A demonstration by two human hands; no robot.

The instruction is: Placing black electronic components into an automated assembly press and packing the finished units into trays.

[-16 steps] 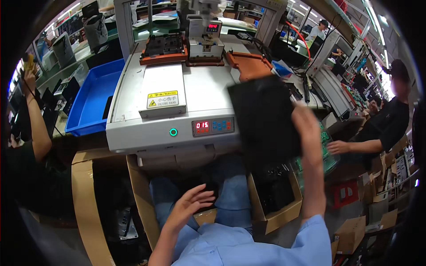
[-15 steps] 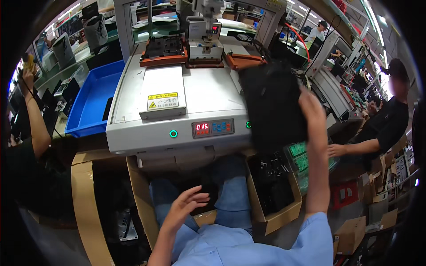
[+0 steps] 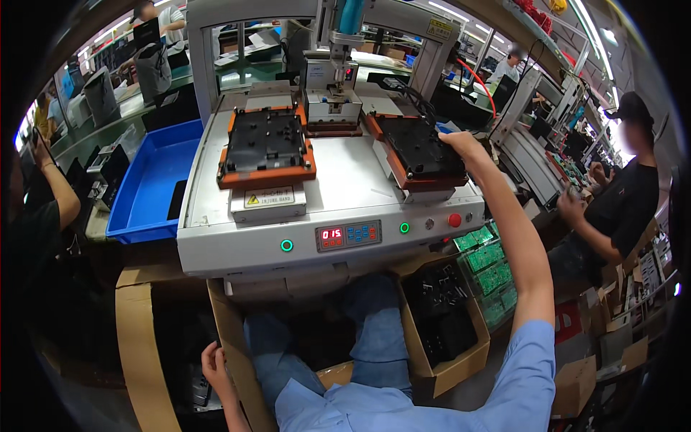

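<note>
A black plastic panel [image 3: 423, 146] lies in the orange fixture [image 3: 432, 183] on the right side of the white machine. My right hand [image 3: 461, 142] is closed on its far right corner; the other fingers are partly hidden behind the edge. A second black plastic panel [image 3: 268, 138] rests in the left orange fixture [image 3: 268, 178]. Down at the lower left, my left hand [image 3: 215, 366] hangs above the open cardboard box [image 3: 135, 345], beside its right wall. Its fingers are loosely bent and apart, with nothing seen in them. Metal parts [image 3: 201, 392] show dimly inside that box.
Between the fixtures stands a tool head [image 3: 341, 61]. A blue tray [image 3: 137, 229] sits left of the machine. Another cardboard box [image 3: 461, 354] holds black parts at my right knee, near green circuit boards [image 3: 489, 277]. A co-worker [image 3: 619, 194] stands at the right.
My right hand has carried the black panel away from me into the right fixture. The left fixture and its panel have slid toward me. My left hand has dropped left to the box.
</note>
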